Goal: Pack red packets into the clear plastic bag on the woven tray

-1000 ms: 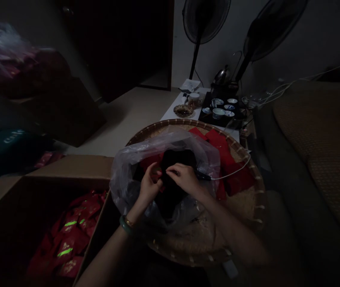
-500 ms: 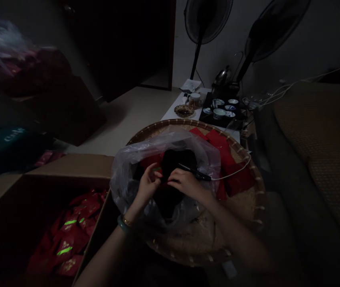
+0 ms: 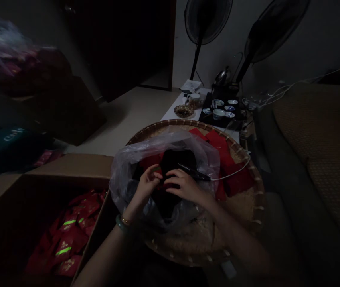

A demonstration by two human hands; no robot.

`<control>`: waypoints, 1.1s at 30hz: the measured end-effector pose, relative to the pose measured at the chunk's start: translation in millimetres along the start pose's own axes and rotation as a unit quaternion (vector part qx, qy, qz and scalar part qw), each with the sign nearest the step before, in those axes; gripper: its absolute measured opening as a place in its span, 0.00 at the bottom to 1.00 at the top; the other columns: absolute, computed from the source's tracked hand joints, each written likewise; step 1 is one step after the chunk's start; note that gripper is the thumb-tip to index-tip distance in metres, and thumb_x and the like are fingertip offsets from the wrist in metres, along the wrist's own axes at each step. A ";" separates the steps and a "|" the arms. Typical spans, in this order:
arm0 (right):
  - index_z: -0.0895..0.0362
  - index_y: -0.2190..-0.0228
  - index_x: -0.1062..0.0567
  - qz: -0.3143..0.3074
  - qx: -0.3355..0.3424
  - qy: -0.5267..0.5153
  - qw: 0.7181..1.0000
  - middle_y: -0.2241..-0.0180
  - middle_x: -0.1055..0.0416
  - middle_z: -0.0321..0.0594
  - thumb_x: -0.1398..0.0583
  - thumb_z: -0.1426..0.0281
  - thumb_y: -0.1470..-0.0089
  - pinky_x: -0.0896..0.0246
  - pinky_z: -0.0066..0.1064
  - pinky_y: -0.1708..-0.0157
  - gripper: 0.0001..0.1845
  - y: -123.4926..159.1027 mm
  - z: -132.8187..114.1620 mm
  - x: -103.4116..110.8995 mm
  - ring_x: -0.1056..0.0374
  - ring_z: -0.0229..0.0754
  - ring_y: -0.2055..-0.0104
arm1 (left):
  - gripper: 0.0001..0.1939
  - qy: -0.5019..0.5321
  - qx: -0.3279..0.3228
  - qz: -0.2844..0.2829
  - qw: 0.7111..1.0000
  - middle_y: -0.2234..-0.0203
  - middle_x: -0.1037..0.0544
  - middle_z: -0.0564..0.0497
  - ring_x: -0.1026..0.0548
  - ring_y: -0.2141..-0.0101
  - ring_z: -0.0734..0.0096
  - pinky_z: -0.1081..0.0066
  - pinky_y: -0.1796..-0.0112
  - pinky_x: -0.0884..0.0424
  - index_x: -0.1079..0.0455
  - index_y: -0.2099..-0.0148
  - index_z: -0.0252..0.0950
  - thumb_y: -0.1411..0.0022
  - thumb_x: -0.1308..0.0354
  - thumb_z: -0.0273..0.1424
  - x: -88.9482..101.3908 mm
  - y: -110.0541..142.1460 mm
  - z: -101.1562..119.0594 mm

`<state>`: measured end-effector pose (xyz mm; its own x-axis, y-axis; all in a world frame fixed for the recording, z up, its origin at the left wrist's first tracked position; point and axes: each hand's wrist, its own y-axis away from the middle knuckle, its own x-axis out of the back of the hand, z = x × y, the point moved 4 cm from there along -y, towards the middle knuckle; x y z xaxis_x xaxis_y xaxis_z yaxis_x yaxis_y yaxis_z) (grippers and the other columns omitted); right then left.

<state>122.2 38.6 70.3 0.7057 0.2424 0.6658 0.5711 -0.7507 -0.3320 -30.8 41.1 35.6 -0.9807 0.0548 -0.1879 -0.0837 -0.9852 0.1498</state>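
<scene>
My left hand (image 3: pixel 148 181), with a green bangle and a gold one at its wrist, is closed, thumb near the fingertips. A bit of a red packet (image 3: pixel 159 170) shows between its fingers; most of it is hidden in the dark. Close on the right, my right hand (image 3: pixel 184 185) has its fingers apart and nothing visible in them. Both are over the mouth of a clear plastic bag (image 3: pixel 122 167) with dark contents. Just beyond the right hand lies a slim black tool (image 3: pixel 198 173) on a white cord. The bag rests on a round woven tray (image 3: pixel 238 211).
Red packets (image 3: pixel 225 149) lie on the tray's right side. At lower left, an open cardboard box (image 3: pixel 68 164) holds several shiny red packets (image 3: pixel 74 237). Behind are a tea tray with cups (image 3: pixel 218 114), a kettle (image 3: pixel 222 75) and two standing fans (image 3: pixel 207 20).
My right hand's fingers were pinched together and have spread apart, and the hand has drawn slightly nearer to me, uncovering the black tool. My left hand has hardly moved.
</scene>
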 end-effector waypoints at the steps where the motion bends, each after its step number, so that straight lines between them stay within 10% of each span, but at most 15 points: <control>1: 0.55 0.67 0.24 -0.013 -0.007 -0.005 1.000 0.62 0.29 0.41 0.38 0.72 0.52 0.39 0.32 0.58 0.06 0.0 1.2 -2.7 0.34 0.40 0.59 | 0.29 -0.007 -0.002 -0.006 1.000 0.74 0.31 0.56 0.35 0.80 0.80 0.77 0.77 0.38 0.39 0.48 0.34 0.55 0.41 0.29 -0.5 0.6 1.3; 8: 0.57 0.72 0.25 -0.026 -0.058 -0.040 0.997 0.71 0.28 0.37 0.39 0.71 0.50 0.40 0.27 0.66 0.03 -1.8 11.0 2.3 0.32 0.37 0.67 | 0.12 -0.345 -0.177 -0.108 0.915 0.55 0.33 0.45 0.36 0.51 0.61 0.62 0.51 0.41 0.28 0.58 0.40 0.45 0.43 0.32 -4.3 13.5 34.8; 16: 0.57 0.69 0.24 -0.104 -0.016 -0.040 0.994 0.68 0.27 0.39 0.42 0.70 0.47 0.40 0.28 0.64 0.06 0.4 5.4 -5.5 0.32 0.38 0.65 | 0.11 -0.491 -0.173 -0.248 0.817 0.61 0.29 0.47 0.32 0.58 0.62 0.67 0.56 0.38 0.26 0.65 0.38 0.49 0.39 0.39 -3.2 15.8 28.1; 22: 0.56 0.70 0.24 -0.118 -0.021 -0.030 0.992 0.70 0.28 0.38 0.41 0.70 0.47 0.40 0.27 0.67 0.06 1.2 8.1 -11.4 0.32 0.37 0.68 | 0.12 -0.416 -0.145 -0.258 0.860 0.74 0.28 0.52 0.31 0.74 0.73 0.76 0.72 0.38 0.26 0.72 0.36 0.46 0.42 0.40 -2.3 15.8 24.6; 29: 0.57 0.71 0.25 0.014 -0.069 -0.045 0.997 0.71 0.28 0.38 0.41 0.71 0.49 0.40 0.27 0.67 0.04 -1.4 13.8 1.8 0.32 0.37 0.68 | 0.39 -0.182 -0.073 -0.097 0.976 0.53 0.31 0.44 0.31 0.57 0.64 0.67 0.58 0.34 0.42 0.44 0.38 0.59 0.33 0.32 5.7 13.3 1.4; 33: 0.56 0.67 0.25 0.048 -0.086 -0.060 0.993 0.69 0.28 0.39 0.42 0.71 0.48 0.39 0.27 0.69 0.06 -1.7 13.6 5.4 0.32 0.37 0.67 | 0.25 -0.126 0.035 -0.131 0.983 0.66 0.25 0.48 0.28 0.67 0.67 0.68 0.63 0.33 0.31 0.57 0.31 0.59 0.33 0.32 0.9 11.8 -22.9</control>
<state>130.7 49.6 65.3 0.8049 0.2280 0.5479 0.4253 -0.8655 -0.2647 -28.6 25.8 15.0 -0.9358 0.3521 0.0158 -0.3423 -0.9187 0.1972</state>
